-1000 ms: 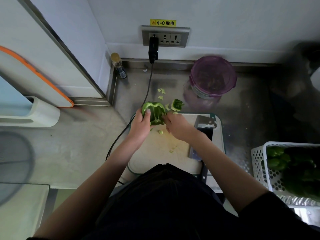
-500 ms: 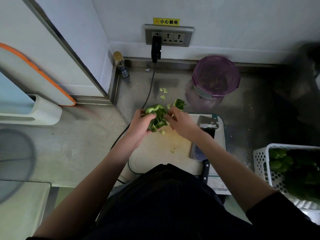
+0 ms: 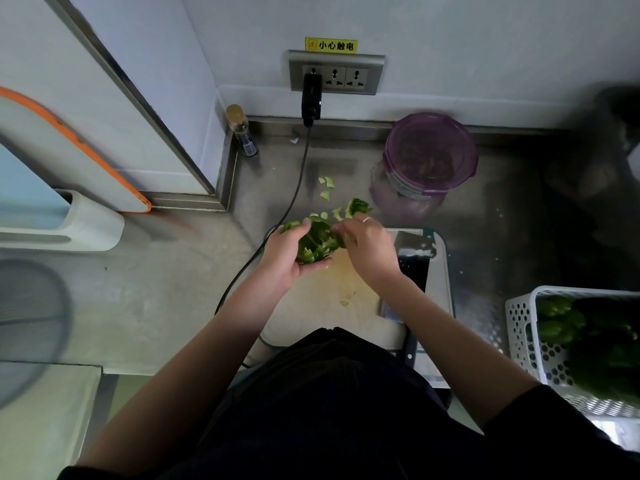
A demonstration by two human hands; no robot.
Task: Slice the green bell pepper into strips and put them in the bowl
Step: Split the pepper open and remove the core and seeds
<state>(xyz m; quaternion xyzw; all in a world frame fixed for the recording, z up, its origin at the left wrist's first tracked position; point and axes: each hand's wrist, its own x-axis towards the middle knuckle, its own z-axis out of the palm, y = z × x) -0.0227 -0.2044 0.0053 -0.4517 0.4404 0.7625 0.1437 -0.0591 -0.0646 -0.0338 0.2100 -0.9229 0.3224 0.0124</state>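
Cupping the green bell pepper (image 3: 317, 242) from below, the left hand (image 3: 285, 256) curls its fingers round the opened shell, held just above the far end of the cutting board (image 3: 349, 299). The right hand (image 3: 369, 249) meets it from the other side — fingertips pinched on the pepper's inner edge (a ring shows on one finger). Just right of that hand a cleaver (image 3: 410, 263) lies flat on the board. Beyond both hands, pale scraps (image 3: 327, 188) and a stem piece (image 3: 358, 206) sit on the steel counter (image 3: 173, 289) — farther right, a purple-lidded container (image 3: 431, 154).
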